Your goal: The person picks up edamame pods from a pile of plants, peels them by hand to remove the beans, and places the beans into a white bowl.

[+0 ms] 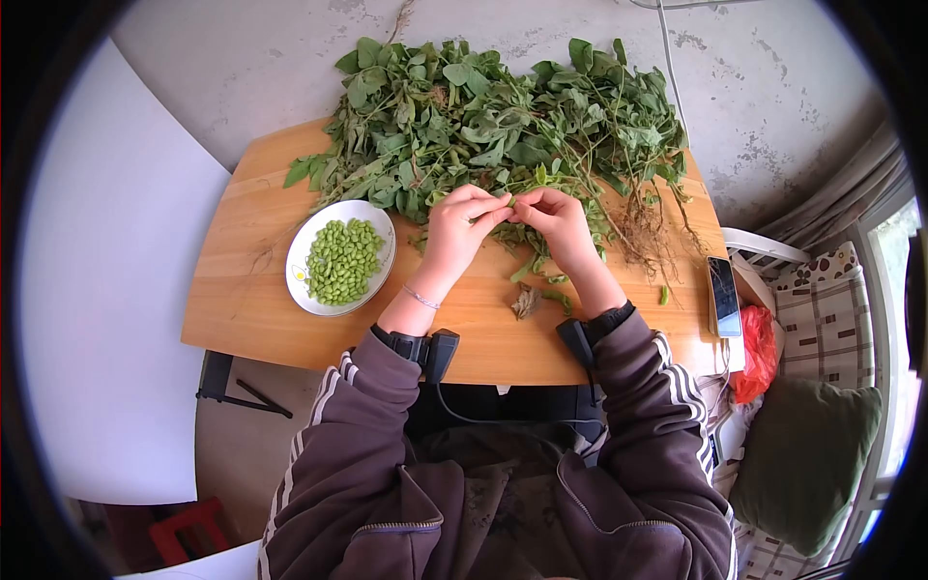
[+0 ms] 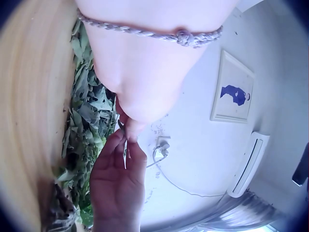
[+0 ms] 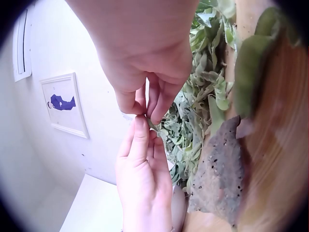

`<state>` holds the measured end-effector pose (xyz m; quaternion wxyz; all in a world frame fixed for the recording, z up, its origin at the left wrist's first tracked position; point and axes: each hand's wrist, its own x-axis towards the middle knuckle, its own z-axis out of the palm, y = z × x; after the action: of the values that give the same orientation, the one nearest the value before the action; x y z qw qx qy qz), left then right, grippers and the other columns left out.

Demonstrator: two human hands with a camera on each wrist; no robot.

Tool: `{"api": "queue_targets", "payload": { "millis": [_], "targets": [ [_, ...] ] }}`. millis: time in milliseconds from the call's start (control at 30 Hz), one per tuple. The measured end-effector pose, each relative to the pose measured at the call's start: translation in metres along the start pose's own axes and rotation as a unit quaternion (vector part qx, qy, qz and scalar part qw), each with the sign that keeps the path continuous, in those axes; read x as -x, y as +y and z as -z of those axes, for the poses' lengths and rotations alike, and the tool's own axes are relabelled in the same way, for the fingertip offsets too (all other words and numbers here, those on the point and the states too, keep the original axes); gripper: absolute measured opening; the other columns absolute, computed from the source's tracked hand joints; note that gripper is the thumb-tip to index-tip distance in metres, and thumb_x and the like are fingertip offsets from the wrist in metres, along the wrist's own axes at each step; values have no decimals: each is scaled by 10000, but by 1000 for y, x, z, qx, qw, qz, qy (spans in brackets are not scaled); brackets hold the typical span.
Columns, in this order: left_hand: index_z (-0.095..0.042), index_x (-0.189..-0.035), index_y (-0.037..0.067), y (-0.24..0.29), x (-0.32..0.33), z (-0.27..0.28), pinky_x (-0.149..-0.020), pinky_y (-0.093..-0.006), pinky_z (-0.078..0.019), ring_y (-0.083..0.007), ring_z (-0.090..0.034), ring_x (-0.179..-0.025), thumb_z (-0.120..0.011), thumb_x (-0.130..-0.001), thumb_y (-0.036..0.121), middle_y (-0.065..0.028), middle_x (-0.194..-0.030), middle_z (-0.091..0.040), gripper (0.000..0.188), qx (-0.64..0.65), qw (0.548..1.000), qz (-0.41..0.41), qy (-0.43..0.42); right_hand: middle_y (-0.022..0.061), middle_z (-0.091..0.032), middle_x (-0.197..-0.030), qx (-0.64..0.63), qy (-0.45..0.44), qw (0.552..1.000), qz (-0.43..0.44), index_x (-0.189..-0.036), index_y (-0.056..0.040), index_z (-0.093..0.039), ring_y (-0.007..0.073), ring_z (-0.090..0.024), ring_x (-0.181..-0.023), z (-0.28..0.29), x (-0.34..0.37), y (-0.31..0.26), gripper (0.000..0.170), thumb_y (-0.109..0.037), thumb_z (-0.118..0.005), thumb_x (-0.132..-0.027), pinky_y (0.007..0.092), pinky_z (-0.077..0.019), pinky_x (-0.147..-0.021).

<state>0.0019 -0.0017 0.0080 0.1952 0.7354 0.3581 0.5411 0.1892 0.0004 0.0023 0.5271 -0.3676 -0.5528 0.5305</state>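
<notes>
Both hands meet fingertip to fingertip above the table's middle. The left hand [image 1: 456, 228] and the right hand [image 1: 558, 224] pinch a small green pod [image 1: 511, 202] between them; the fingers cover most of it. In the right wrist view, a sliver of the pod [image 3: 152, 126] shows between the fingertips. A white bowl [image 1: 300, 244] of shelled green beans [image 1: 343, 261] stands left of the left hand. Leafy plants with roots [image 1: 483, 126] lie just beyond the hands.
Loose pods [image 1: 558, 300] and a dry brown leaf [image 1: 527, 302] lie on the wooden table [image 1: 242, 290] near the front edge. A phone [image 1: 723, 296] is at the table's right edge, beside a red bag [image 1: 756, 355]. A dark cushion [image 1: 807, 462] rests at the lower right.
</notes>
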Motion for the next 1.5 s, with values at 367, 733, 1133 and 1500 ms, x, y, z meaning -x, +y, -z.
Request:
{"api": "queue_targets", "payload": {
  "millis": [367,733,1133,1500],
  "targets": [
    [-783,-996,93,4,3,-8,-550,-269,-479,-148,-596,-611,-814,-764,61,-21,-784,-662,236,-42,997,-51,28,17,-644,-855,-38,21,999,12,-880,-11,-634,97,-583,-802,0,-2,11,106,-70,-710,-835,254,-478,-763],
    [-764,-1058,35,-3,2,-6,-717,-231,-521,-106,-657,-799,-786,-824,50,-45,-914,-708,235,179,975,131,-30,48,-658,-837,-43,11,999,0,-895,5,-629,117,-605,-777,1,-1,6,113,-73,-693,-843,258,-486,-745],
    [-737,-1109,-11,-8,2,-4,-800,-234,-510,-106,-642,-879,-740,-890,72,-39,-940,-680,234,250,950,186,-21,89,-686,-924,-130,-17,991,-28,-1010,41,-640,156,-653,-901,-3,-2,4,171,-88,-680,-905,282,-521,-850],
    [-701,-1158,-46,-7,4,-1,-890,-266,-502,-126,-646,-966,-704,-923,93,-57,-1026,-704,274,305,917,247,-71,75,-698,-886,54,25,998,7,-970,39,-638,126,-648,-775,0,-2,7,199,-96,-724,-852,262,-531,-722]
  ]
}}
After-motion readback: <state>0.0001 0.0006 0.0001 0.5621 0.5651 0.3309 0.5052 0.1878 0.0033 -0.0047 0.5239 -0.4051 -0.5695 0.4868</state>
